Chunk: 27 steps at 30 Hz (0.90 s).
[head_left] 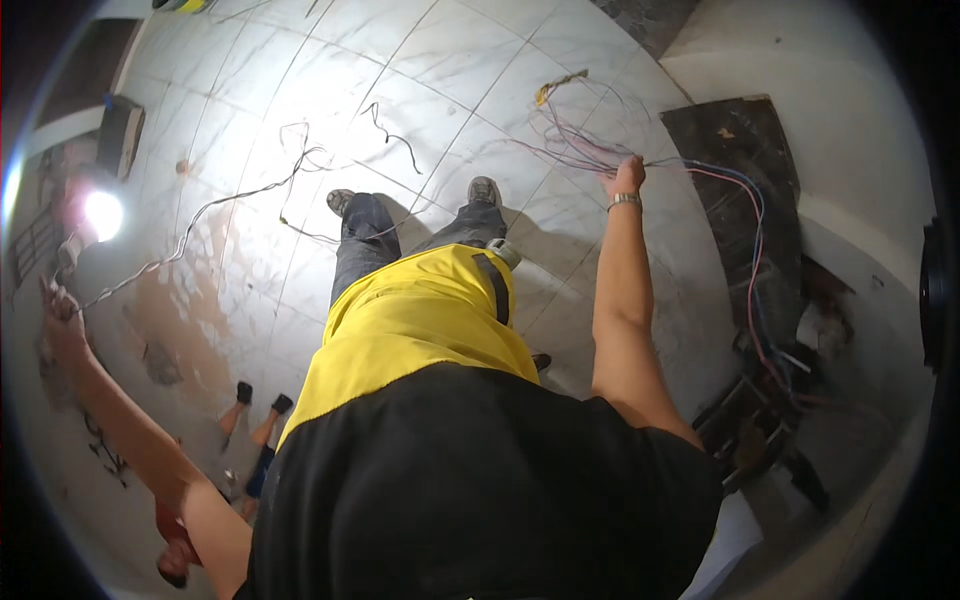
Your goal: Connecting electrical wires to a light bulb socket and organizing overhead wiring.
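Note:
Out at the far left, my left hand (62, 308) is closed around a twisted lamp cord (185, 240), just beneath a glowing light bulb (103, 215) in its holder. Whether the fingers also grip the holder is hard to make out. From that hand the cord runs right across the floor and ends in loose loops beyond my feet. On the right, my outstretched right hand (625, 180) is shut on a bundle of thin electrical wires (755, 215), red and blue among them. One side of the bundle fans out in loops; the other trails down to the right.
A short dark wire (393, 135) lies on the pale tiled floor (440, 60) ahead of my shoes. A dark board (735, 160) rests by the right wall, above cluttered dark metal parts (755, 420). Another person (180, 550) is at lower left.

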Each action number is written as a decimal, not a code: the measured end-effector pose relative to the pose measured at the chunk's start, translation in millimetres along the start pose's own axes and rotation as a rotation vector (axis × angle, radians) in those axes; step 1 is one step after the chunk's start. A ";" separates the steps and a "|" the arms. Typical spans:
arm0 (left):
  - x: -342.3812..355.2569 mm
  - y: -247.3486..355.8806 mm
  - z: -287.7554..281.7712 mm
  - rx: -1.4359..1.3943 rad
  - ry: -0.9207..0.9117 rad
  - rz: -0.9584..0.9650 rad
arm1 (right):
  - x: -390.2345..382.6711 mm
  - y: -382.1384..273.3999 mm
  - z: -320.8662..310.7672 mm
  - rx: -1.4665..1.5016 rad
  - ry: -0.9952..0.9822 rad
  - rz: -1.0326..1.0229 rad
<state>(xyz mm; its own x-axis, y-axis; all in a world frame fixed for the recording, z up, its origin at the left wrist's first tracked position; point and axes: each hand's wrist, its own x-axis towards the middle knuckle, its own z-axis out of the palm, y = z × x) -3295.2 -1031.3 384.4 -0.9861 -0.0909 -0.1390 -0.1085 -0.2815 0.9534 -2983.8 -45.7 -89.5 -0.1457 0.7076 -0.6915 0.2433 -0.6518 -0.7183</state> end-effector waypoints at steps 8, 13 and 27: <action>130.8 -36.7 -47.7 -0.121 -0.079 -0.075 | -19.6 6.2 -40.7 0.617 -0.201 -0.113; 202.3 11.2 -125.7 -0.055 -0.109 -0.036 | -123.5 103.3 21.9 0.178 0.055 0.186; 271.1 -154.8 -64.0 0.930 0.082 0.114 | -67.7 466.4 348.9 -1.514 -0.531 -0.385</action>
<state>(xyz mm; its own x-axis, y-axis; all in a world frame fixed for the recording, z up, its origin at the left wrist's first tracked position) -3537.6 -1073.5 181.9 -0.9889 -0.1476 -0.0166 -0.1037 0.6060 0.7887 -3195.1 -492.9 -404.7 -0.6290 0.3802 -0.6781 0.7271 0.5964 -0.3401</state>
